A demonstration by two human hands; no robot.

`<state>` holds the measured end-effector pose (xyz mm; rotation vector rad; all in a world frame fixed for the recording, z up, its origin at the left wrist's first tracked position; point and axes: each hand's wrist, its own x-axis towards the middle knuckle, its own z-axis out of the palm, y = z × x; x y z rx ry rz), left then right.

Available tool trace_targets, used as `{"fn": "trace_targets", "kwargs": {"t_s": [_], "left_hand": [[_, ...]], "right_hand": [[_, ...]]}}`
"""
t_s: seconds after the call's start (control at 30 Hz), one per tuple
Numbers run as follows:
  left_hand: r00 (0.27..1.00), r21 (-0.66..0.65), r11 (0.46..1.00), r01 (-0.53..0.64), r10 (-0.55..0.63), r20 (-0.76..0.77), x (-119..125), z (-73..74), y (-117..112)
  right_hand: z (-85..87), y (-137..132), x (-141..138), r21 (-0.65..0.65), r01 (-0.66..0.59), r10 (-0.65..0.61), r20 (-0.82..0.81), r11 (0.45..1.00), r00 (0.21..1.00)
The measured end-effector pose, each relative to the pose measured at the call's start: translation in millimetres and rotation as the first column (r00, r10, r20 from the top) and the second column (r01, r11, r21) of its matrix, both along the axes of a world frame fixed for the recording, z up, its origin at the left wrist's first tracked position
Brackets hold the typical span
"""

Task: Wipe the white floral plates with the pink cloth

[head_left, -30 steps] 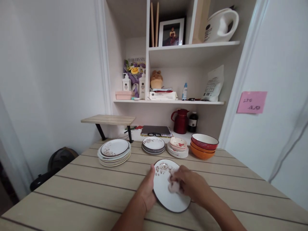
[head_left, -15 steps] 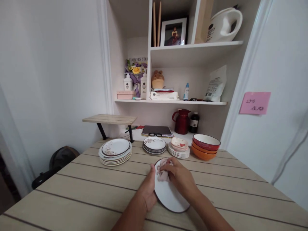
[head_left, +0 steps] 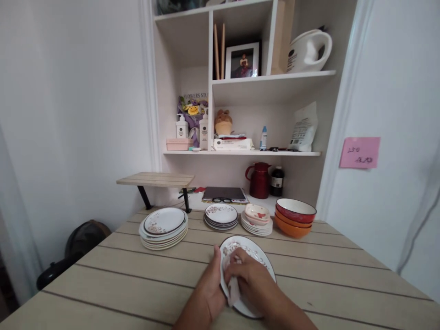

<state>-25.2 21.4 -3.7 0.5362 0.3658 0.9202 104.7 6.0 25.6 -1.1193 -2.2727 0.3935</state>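
A white plate (head_left: pixel 258 253) with a dark rim and brown flower print is tilted up off the table in front of me. My left hand (head_left: pixel 212 280) grips its left edge, the thumb along the rim and the fingers hidden underneath. Bunched in my right hand (head_left: pixel 250 274) is a pale pinkish cloth (head_left: pixel 233 289), pressed against the left part of the plate's face. Beyond the plate stand a stack of smaller flowered plates (head_left: pixel 221 213) and, to the left, a stack of larger plates (head_left: pixel 164 221).
Small white dishes (head_left: pixel 257 227) carry pinkish square bowls (head_left: pixel 257 211) at the back. Red and orange bowls (head_left: pixel 294 210) are nested at the right. A low wooden riser (head_left: pixel 156 179) stands back left. Behind are a dark red jug (head_left: pixel 259 180), a laptop (head_left: pixel 224 193) and shelves (head_left: pixel 240 153).
My right hand has slid the cloth from the plate's upper part down toward its lower left, uncovering flower print near the top. The camera view has tilted up a little.
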Motion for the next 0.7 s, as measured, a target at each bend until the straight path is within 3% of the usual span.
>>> {"fn": "trace_targets", "kwargs": {"t_s": [0.1,0.23,0.4,0.5,0.6,0.7], "left_hand": [[1.0,-0.005,1.0,-0.02,0.021,0.012,4,-2.4,3],[0.999,-0.009,1.0,-0.002,0.003,0.054,6,-4.3,4],[0.996,-0.005,0.999,0.052,-0.052,0.076,0,-3.7,2],[0.995,0.0,0.997,0.074,-0.074,0.067,-1,-2.5,1],[0.998,0.001,1.0,0.031,-0.031,0.05,0,-1.4,1],[0.999,-0.019,0.999,-0.031,0.031,0.033,2,-1.1,1]], "right_hand": [[0.8,15,-1,0.066,0.072,-0.072,-0.006,0.995,0.997],[3.1,27,24,0.051,0.207,-0.209,0.03,0.977,0.978],[8.3,8,48,-0.083,0.127,-0.115,0.138,0.988,0.984],[10.2,-8,36,-0.08,0.041,-0.023,0.21,0.996,0.977],[6.6,-11,12,-0.069,0.008,0.002,0.145,0.998,0.989],[1.2,0,-7,0.025,0.022,-0.022,0.019,0.999,1.0]]}}
